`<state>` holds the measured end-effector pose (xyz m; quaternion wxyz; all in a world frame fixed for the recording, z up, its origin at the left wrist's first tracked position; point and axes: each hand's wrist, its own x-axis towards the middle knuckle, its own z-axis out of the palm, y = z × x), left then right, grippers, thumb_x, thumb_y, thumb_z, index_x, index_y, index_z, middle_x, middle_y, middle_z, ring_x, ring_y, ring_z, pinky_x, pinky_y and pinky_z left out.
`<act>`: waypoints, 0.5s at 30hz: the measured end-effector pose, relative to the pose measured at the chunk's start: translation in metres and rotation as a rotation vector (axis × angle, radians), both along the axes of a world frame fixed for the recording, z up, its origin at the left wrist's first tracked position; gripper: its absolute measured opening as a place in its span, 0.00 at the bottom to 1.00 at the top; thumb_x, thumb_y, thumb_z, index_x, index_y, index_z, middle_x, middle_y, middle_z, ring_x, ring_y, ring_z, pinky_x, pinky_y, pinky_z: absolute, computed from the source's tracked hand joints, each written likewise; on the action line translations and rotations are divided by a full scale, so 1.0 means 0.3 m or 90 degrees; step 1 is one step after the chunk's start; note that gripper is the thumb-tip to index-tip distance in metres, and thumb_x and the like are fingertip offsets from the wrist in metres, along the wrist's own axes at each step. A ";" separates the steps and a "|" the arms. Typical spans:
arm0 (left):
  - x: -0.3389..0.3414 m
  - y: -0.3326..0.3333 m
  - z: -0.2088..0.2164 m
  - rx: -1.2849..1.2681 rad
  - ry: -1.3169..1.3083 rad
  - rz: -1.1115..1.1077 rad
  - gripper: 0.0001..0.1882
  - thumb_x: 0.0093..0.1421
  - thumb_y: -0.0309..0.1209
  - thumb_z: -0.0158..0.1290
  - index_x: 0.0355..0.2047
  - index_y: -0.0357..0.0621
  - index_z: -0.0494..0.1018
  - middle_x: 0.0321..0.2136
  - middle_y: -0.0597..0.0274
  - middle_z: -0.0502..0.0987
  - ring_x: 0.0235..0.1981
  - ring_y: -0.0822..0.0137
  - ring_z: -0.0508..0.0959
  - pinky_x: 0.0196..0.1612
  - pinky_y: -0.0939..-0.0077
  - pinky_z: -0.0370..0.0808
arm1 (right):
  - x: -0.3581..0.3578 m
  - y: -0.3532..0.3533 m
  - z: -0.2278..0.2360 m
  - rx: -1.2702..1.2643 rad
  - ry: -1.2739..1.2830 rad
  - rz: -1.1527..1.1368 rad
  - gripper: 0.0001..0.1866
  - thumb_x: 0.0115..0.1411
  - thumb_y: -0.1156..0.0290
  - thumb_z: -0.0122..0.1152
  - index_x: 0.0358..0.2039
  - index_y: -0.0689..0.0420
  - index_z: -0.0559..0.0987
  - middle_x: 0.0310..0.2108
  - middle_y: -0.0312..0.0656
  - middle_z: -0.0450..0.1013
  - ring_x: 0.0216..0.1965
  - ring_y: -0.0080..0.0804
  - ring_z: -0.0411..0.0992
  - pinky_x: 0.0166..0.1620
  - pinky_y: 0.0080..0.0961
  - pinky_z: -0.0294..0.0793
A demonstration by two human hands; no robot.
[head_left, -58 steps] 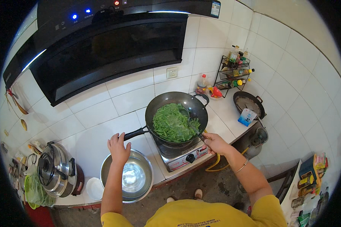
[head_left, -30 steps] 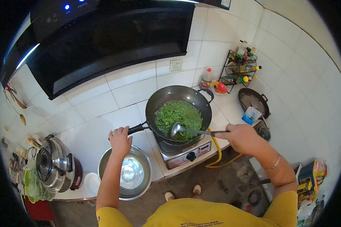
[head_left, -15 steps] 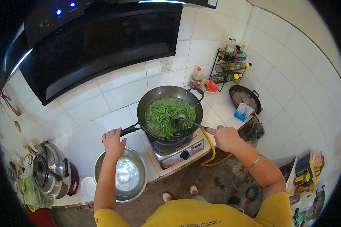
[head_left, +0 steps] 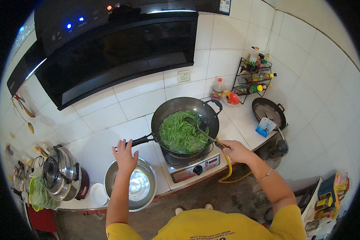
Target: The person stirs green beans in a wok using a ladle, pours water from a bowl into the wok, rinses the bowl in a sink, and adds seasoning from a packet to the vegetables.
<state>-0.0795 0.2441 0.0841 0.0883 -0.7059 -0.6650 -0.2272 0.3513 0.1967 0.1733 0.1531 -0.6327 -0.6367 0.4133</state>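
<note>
A black wok (head_left: pixel 206 107) sits on a single-burner gas stove (head_left: pixel 183 175). Chopped green vegetable pieces, looking like cut green beans (head_left: pixel 176 134), lie in bubbling liquid inside it. My left hand (head_left: pixel 126 158) is at the end of the wok's long handle (head_left: pixel 141 141), its fingers over the grip. My right hand (head_left: pixel 237 152) is closed round the handle of a metal ladle (head_left: pixel 203 130). The ladle's bowl is among the beans, toward the far side of the wok. A wide steel basin (head_left: pixel 150 192) stands below my left hand, partly covered by my forearm.
An electric pot (head_left: pixel 66 176) and a white bowl (head_left: pixel 99 194) stand at left. Behind right are a bottle (head_left: pixel 217 90), a condiment rack (head_left: pixel 252 78), a dark pan (head_left: pixel 269 107) and a blue-white packet (head_left: pixel 265 127). A yellow hose (head_left: pixel 229 170) hangs beside the stove. Overhead is a black range hood (head_left: pixel 124 52).
The ladle's bowl has swung toward the wok's far side, pushing through the beans, and my right hand has turned with it. My left hand stays at the wok's handle. The view has shifted slightly.
</note>
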 end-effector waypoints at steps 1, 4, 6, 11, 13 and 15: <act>0.006 -0.001 0.003 0.001 0.006 0.006 0.32 0.46 0.35 0.61 0.54 0.50 0.67 0.54 0.49 0.66 0.60 0.50 0.60 0.60 0.38 0.49 | 0.027 0.000 0.000 0.084 -0.044 0.038 0.23 0.58 0.75 0.46 0.56 0.58 0.66 0.30 0.52 0.72 0.28 0.39 0.72 0.35 0.33 0.72; 0.048 0.010 0.002 -0.011 -0.002 0.019 0.31 0.47 0.35 0.61 0.53 0.49 0.68 0.54 0.48 0.65 0.60 0.49 0.60 0.59 0.36 0.48 | 0.071 0.043 -0.013 0.268 -0.166 0.051 0.18 0.56 0.74 0.47 0.48 0.61 0.72 0.30 0.59 0.73 0.33 0.53 0.73 0.37 0.42 0.72; 0.062 0.017 0.000 -0.014 -0.002 0.027 0.30 0.47 0.35 0.61 0.53 0.48 0.68 0.54 0.48 0.65 0.59 0.48 0.60 0.59 0.35 0.48 | 0.077 0.110 -0.027 0.231 -0.260 0.018 0.20 0.56 0.74 0.47 0.50 0.60 0.71 0.33 0.59 0.73 0.37 0.55 0.72 0.40 0.43 0.72; 0.091 0.019 -0.013 0.009 0.019 0.050 0.32 0.46 0.36 0.61 0.53 0.49 0.68 0.55 0.47 0.64 0.60 0.47 0.59 0.60 0.38 0.49 | 0.052 0.287 -0.197 0.345 -0.060 0.071 0.22 0.53 0.74 0.51 0.51 0.61 0.71 0.38 0.58 0.74 0.39 0.55 0.73 0.44 0.41 0.72; 0.088 -0.001 -0.023 0.000 0.031 0.065 0.33 0.46 0.36 0.62 0.54 0.50 0.67 0.57 0.47 0.63 0.61 0.46 0.58 0.60 0.40 0.49 | -0.022 0.296 -0.127 0.250 -0.058 0.143 0.22 0.52 0.74 0.52 0.50 0.61 0.71 0.40 0.57 0.73 0.40 0.54 0.73 0.45 0.41 0.72; 0.092 -0.010 -0.025 -0.003 0.033 0.065 0.33 0.45 0.36 0.62 0.54 0.50 0.66 0.57 0.47 0.62 0.61 0.46 0.57 0.61 0.40 0.49 | -0.064 0.302 -0.102 0.291 -0.110 0.235 0.22 0.52 0.74 0.53 0.51 0.59 0.72 0.40 0.55 0.73 0.38 0.53 0.74 0.41 0.42 0.73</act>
